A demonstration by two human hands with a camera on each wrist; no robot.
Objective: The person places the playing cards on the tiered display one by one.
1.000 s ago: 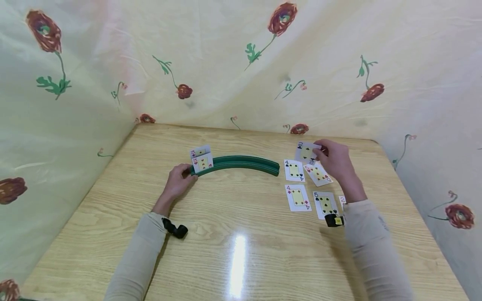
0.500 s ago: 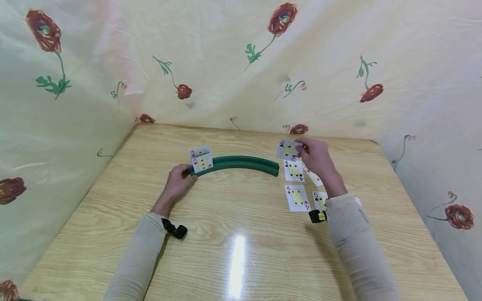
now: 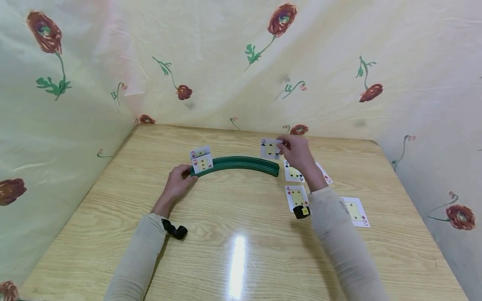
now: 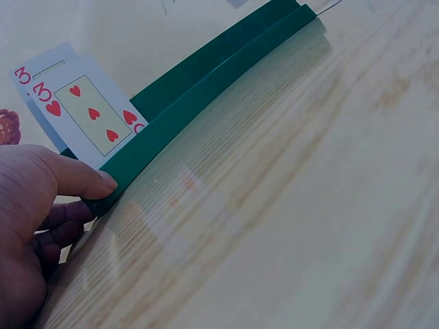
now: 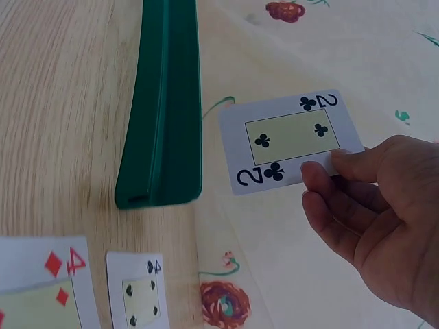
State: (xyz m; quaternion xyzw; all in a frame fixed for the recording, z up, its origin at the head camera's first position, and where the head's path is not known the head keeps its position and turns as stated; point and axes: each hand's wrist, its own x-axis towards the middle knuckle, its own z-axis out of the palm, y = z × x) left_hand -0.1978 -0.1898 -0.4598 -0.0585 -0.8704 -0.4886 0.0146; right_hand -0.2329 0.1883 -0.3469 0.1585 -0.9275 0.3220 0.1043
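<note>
My left hand (image 3: 177, 182) grips the left end of a curved green card holder (image 3: 244, 162), thumb on its front wall in the left wrist view. Two playing cards stand in the holder at that end: a three of hearts (image 4: 94, 113) in front and another red three (image 4: 48, 62) mostly hidden behind it. My right hand (image 3: 297, 151) pinches a two of clubs (image 5: 288, 140) by one edge, thumb and fingertips on it. That card is held up behind the holder's right end, face toward me.
Face-up cards lie right of the holder: a four of spades (image 3: 291, 172), a four of diamonds (image 3: 295, 196), a red five (image 3: 326, 175) and a two of diamonds (image 3: 355, 211). My right arm partly covers them. Flowered cloth (image 3: 226, 62) rises behind the wooden table (image 3: 211, 259).
My right hand has carried the two of clubs leftward, from above the five to behind the holder's right end. My left hand and the holder have stayed in place.
</note>
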